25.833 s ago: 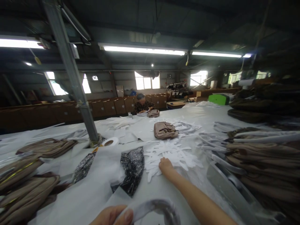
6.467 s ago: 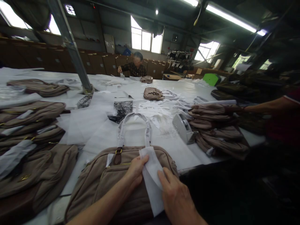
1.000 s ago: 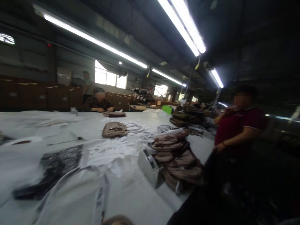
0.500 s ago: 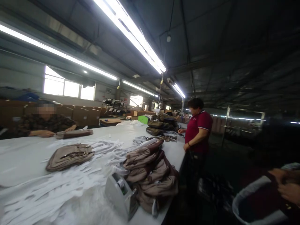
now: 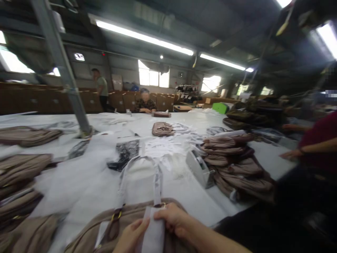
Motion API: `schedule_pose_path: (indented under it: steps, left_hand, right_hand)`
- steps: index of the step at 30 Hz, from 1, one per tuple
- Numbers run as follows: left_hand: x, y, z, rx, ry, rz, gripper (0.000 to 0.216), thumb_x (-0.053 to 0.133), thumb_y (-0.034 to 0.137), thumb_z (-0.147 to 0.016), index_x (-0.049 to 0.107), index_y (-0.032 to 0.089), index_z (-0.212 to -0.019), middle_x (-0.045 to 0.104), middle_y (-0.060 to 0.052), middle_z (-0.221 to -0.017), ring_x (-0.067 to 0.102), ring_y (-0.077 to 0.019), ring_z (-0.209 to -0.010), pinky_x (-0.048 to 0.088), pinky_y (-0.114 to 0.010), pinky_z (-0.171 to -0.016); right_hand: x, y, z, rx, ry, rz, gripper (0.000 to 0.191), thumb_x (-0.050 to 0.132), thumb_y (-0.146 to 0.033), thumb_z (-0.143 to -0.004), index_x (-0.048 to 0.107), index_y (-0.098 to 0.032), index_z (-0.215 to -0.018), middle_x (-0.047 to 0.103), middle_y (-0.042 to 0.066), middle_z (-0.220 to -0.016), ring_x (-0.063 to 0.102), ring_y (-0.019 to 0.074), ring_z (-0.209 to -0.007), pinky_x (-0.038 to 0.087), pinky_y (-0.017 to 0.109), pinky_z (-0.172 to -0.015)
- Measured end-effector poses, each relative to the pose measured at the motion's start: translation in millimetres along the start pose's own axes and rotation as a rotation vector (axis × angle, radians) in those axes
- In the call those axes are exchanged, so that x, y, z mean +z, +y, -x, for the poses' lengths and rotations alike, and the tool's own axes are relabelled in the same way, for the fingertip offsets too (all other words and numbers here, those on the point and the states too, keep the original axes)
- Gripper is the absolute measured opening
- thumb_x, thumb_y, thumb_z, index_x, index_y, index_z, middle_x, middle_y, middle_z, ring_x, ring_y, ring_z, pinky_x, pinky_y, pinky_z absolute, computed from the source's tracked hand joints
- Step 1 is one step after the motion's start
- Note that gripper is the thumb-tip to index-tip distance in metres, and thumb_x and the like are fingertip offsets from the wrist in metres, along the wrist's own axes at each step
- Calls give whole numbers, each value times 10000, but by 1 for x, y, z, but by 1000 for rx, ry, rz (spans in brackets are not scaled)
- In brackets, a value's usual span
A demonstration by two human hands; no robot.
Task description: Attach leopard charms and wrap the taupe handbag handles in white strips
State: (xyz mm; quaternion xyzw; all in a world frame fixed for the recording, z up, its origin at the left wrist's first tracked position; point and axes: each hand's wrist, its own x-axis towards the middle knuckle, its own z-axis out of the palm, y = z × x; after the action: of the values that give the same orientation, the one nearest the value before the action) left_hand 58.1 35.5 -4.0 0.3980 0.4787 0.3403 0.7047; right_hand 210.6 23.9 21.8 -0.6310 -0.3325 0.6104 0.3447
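**A:** What are the hands doing?

**B:** At the bottom edge, the left hand (image 5: 131, 234) pinches a white sheet (image 5: 154, 234) between thumb and fingers. The right hand (image 5: 171, 219) curls its fingers over the sheet's top. The sheet lies against a tan bag (image 5: 86, 236) at the near edge of the white table (image 5: 86, 182).

**A:** Is anything in the bag?

**B:** I cannot tell, as its inside is hidden. Its wrapped handles (image 5: 139, 174) lie flat, pointing away.

**A:** Are there other containers?

**B:** A tape dispenser (image 5: 198, 168) holding a roll stands just beside a pile of tan bags (image 5: 234, 163). Cardboard boxes (image 5: 52, 100) line the far wall, contents unseen.
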Motion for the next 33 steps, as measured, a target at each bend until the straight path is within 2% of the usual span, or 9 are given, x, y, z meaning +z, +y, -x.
schedule_pose_path:
  steps: [1, 3, 5, 10, 15, 21, 28, 30, 33]
  left_hand:
    - [-6, -4, 3, -43, -52, 38, 538, 756, 590, -517, 706, 95, -725, 692, -105, -694, 631, -250, -704, 491, -327, -678]
    - [-9, -10, 4, -106, -137, 101, 579, 780, 573, -485, 711, 81, -782, 693, -113, -697, 623, -223, -653, 473, -293, -612]
    - [-5, -15, 1, -114, -160, 155, 576, 812, 523, -467, 707, 85, -825, 688, -101, -686, 595, -178, -581, 441, -253, -541]
    - [-4, -24, -7, -74, -164, 200, 497, 827, 471, -460, 702, 76, -733, 654, -66, -598, 518, -120, -480, 370, -214, -466]
    - [-10, -29, -11, -44, -119, 129, 497, 814, 472, -471, 702, 79, -754, 658, -60, -596, 557, -154, -516, 393, -231, -498]
    - [-8, -33, -13, -8, -81, 152, 460, 818, 432, -473, 701, 87, -753, 675, -63, -616, 579, -172, -544, 423, -251, -530]
    - [-4, -19, -7, 76, 8, -6, 428, 703, 484, -601, 703, 80, -742, 674, -47, -595, 572, -167, -549, 397, -231, -518]
    - [-2, -12, -2, 121, 32, -102, 388, 679, 443, -615, 702, 83, -757, 691, -55, -634, 603, -201, -614, 427, -249, -557]
    - [1, -4, 4, 212, 62, -236, 360, 610, 408, -675, 691, 98, -841, 720, -87, -777, 642, -263, -797, 475, -302, -705]
  right_hand:
    - [5, 4, -4, 29, -20, 11, 101, 604, -217, -752, 569, -136, -703, 398, -84, -409, 290, 49, -299, 187, 162, -281]
    - [6, 7, -9, 51, -19, 33, 108, 576, -218, -722, 533, -163, -640, 343, -94, -351, 242, 54, -275, 114, 175, -265]
    - [3, 7, -9, 43, -1, 50, 125, 562, -242, -717, 510, -179, -623, 340, -93, -337, 242, 59, -272, 115, 176, -261]
    - [3, 2, -2, 31, 45, 108, 175, 612, -336, -701, 548, -175, -673, 359, -92, -341, 261, 65, -270, 131, 175, -256]
    - [10, -3, -2, 48, 91, 143, 158, 619, -312, -670, 538, -180, -639, 346, -90, -331, 253, 71, -270, 131, 183, -254]
    - [14, -5, -1, 62, 147, 163, 150, 595, -294, -660, 536, -182, -580, 338, -79, -315, 252, 73, -263, 125, 191, -253]
    - [16, -8, 2, 46, 147, 116, 119, 600, -265, -644, 542, -169, -604, 354, -85, -364, 251, 52, -278, 129, 183, -268]
    - [15, -6, 0, 61, 144, 113, 122, 606, -270, -630, 538, -175, -593, 344, -87, -348, 250, 58, -270, 116, 188, -260]
    - [15, -5, -3, 69, 153, 109, 117, 608, -261, -617, 529, -183, -577, 332, -91, -332, 241, 61, -262, 109, 192, -258]
